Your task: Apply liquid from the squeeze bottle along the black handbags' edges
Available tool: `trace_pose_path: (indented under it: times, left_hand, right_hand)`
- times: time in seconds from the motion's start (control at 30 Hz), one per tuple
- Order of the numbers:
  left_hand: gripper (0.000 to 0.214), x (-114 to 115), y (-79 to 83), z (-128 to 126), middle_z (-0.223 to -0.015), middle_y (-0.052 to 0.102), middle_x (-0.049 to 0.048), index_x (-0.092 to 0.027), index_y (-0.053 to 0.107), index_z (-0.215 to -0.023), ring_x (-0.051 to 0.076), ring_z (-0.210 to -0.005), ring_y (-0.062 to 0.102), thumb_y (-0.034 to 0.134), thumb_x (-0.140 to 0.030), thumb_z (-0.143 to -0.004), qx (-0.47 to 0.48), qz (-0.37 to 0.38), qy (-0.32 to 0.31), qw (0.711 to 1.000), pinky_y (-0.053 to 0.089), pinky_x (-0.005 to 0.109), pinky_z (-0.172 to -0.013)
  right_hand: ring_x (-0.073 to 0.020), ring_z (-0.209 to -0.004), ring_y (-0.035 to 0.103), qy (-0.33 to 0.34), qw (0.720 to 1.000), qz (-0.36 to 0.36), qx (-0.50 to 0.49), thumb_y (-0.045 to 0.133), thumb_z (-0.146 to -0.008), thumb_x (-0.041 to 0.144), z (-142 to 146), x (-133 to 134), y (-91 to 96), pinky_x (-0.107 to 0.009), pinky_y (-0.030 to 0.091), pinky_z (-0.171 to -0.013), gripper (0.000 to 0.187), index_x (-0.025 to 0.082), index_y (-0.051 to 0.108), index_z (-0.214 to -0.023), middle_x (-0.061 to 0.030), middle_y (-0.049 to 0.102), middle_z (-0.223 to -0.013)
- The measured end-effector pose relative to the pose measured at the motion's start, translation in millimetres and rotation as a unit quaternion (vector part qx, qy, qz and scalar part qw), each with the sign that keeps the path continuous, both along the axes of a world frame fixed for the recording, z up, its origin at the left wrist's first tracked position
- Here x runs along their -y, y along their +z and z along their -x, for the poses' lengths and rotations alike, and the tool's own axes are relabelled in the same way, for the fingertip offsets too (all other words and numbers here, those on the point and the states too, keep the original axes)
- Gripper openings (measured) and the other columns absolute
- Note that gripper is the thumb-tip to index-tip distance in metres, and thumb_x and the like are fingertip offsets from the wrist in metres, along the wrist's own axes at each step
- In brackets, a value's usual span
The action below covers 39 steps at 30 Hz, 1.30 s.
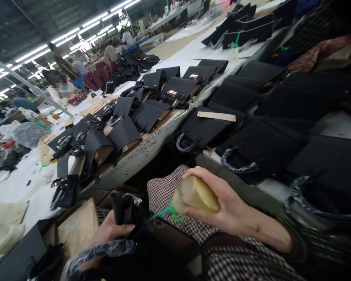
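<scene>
My right hand grips a squeeze bottle of yellowish translucent plastic, its green nozzle pointing down and to the left. Below it, my left hand holds a black leather handbag over my lap. The bag's handle is wrapped in clear plastic and lies at the bottom edge of the view. The nozzle is near the bag but not visibly touching it. My left fingers are partly hidden behind the bag.
A long white-covered workbench runs away to the upper left, lined with black handbags. More black bags stand in rows on the right. Checked fabric covers my lap. Co-workers sit further off under strip lights.
</scene>
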<state>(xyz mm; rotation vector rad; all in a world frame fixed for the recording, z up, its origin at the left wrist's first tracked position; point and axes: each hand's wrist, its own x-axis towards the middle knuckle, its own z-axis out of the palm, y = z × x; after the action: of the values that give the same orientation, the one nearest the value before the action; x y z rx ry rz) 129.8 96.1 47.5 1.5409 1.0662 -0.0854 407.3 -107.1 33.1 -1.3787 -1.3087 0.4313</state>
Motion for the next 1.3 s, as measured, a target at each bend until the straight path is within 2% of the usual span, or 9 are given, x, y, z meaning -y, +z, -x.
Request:
trace_pose_path:
  times: [0.17, 0.27, 0.33, 0.5, 0.73, 0.97, 1.03, 1.13, 1.3]
  left_hand:
    - [0.043, -17, -52.2, -16, -0.092, 0.076, 0.0054, -0.014, 0.076, -0.098, 0.025, -0.091, 0.067, 0.09, -0.04, -0.067, 0.05, 0.08, -0.072, 0.993, 0.052, 0.034, -0.086]
    - [0.038, -20, -75.9, -27, -0.095, 0.076, 0.0059, -0.015, 0.074, -0.099, 0.025, -0.092, 0.067, 0.086, -0.041, -0.073, 0.048, 0.067, -0.061, 0.995, 0.052, 0.035, -0.087]
    - [0.035, -20, -83.1, -33, -0.102, 0.077, 0.0051, -0.018, 0.075, -0.103, 0.026, -0.096, 0.066, 0.084, -0.037, -0.075, 0.038, 0.049, -0.055, 0.997, 0.052, 0.034, -0.089]
    - [0.039, -19, -81.6, -42, -0.106, 0.078, 0.0058, -0.018, 0.074, -0.108, 0.029, -0.101, 0.068, 0.082, -0.035, -0.075, 0.006, 0.03, -0.06, 0.998, 0.053, 0.036, -0.091]
    - [0.027, -18, -83.6, -42, -0.098, 0.078, 0.0031, -0.021, 0.075, -0.095, 0.03, -0.095, 0.068, 0.082, -0.037, -0.074, 0.008, 0.045, -0.064, 0.997, 0.055, 0.033, -0.084]
    - [0.028, -19, -88.8, -43, -0.102, 0.078, 0.0019, -0.024, 0.076, -0.094, 0.03, -0.103, 0.068, 0.083, -0.044, -0.075, -0.015, 0.021, -0.081, 0.996, 0.054, 0.032, -0.091]
    - [0.031, -20, -96.6, -38, -0.101, 0.078, 0.003, -0.022, 0.076, -0.097, 0.029, -0.098, 0.07, 0.083, -0.043, -0.074, -0.017, 0.019, -0.068, 0.997, 0.056, 0.033, -0.087]
    - [0.035, -23, -105.7, -33, -0.098, 0.079, 0.0047, -0.02, 0.076, -0.097, 0.029, -0.092, 0.07, 0.086, -0.04, -0.07, -0.031, 0.004, -0.048, 0.998, 0.058, 0.033, -0.079]
    - [0.032, -22, -103.1, -34, -0.107, 0.079, 0.0016, -0.022, 0.075, -0.106, 0.029, -0.107, 0.069, 0.082, -0.033, -0.076, -0.003, 0.021, -0.067, 0.998, 0.054, 0.032, -0.094]
  right_hand:
    - [-0.0208, -0.089, 0.064, 0.001, 0.995, 0.101, -0.015, 0.078, -0.086, 0.044, -23, 4, -19.8, -0.035, 0.055, -0.08, 0.048, 0.023, 0.054, -0.122, -0.0048, 0.065, -0.107]
    - [-0.0226, -0.093, 0.065, 0.008, 0.991, 0.13, 0.009, 0.08, -0.084, 0.047, -32, 4, -35.2, -0.038, 0.055, -0.085, 0.054, 0.02, 0.054, -0.123, -0.0074, 0.065, -0.111]
    - [-0.0236, -0.096, 0.064, 0.02, 0.991, 0.132, 0.027, 0.081, -0.083, 0.05, -35, 0, -46.3, -0.04, 0.055, -0.088, 0.058, 0.02, 0.053, -0.125, -0.0088, 0.065, -0.115]
    - [-0.0248, -0.102, 0.063, 0.038, 0.993, 0.105, 0.043, 0.081, -0.084, 0.052, -38, -16, -66.6, -0.042, 0.054, -0.093, 0.063, 0.021, 0.05, -0.129, -0.0108, 0.063, -0.12]
    - [-0.0258, -0.102, 0.062, 0.059, 0.993, 0.068, 0.076, 0.079, -0.086, 0.055, -37, -32, -74.2, -0.042, 0.055, -0.09, 0.063, 0.021, 0.048, -0.129, -0.0106, 0.062, -0.116]
    - [-0.0266, -0.101, 0.064, 0.112, 0.979, 0.143, 0.094, 0.081, -0.084, 0.048, -39, -22, -71.3, -0.042, 0.055, -0.087, 0.058, 0.019, 0.052, -0.125, -0.0115, 0.065, -0.117]
    - [-0.0263, -0.098, 0.065, 0.096, 0.979, 0.163, 0.076, 0.082, -0.083, 0.048, -40, -22, -68.6, -0.042, 0.055, -0.086, 0.056, 0.019, 0.054, -0.122, -0.0101, 0.067, -0.113]
    - [-0.0242, -0.094, 0.065, 0.047, 0.989, 0.137, 0.038, 0.081, -0.083, 0.05, -41, -24, -66.0, -0.04, 0.055, -0.085, 0.058, 0.017, 0.054, -0.122, -0.0094, 0.067, -0.111]
    - [-0.0258, -0.102, 0.064, 0.042, 0.996, 0.068, 0.038, 0.081, -0.082, 0.055, -37, -34, -73.8, -0.041, 0.055, -0.091, 0.064, 0.018, 0.053, -0.125, -0.0112, 0.065, -0.116]
